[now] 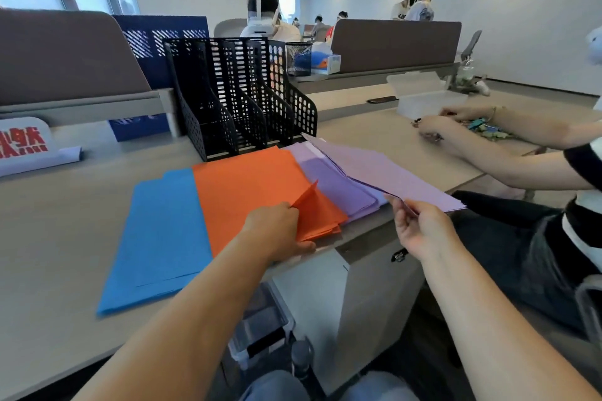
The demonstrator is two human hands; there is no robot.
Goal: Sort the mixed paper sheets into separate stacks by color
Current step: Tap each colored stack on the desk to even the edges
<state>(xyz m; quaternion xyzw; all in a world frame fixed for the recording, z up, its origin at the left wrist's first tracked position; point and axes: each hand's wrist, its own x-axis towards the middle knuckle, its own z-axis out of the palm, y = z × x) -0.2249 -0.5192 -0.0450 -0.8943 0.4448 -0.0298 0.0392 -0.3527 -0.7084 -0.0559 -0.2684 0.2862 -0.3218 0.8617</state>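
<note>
Three paper stacks lie side by side on the desk: blue [159, 238] at the left, orange [247, 185] in the middle, purple [338, 185] at the right. My left hand [280, 231] grips the near right corner of the orange stack, and one orange sheet's corner is folded up beside my fingers. My right hand [420, 228] pinches the near edge of a lifted bundle of light purple sheets [384, 169], held tilted above the purple stack.
A black mesh file organizer [241, 91] stands right behind the stacks. Another person's arms [508, 153] work on small items at the right of the desk, near a translucent box [423, 98]. The desk edge [325, 247] runs just under my hands.
</note>
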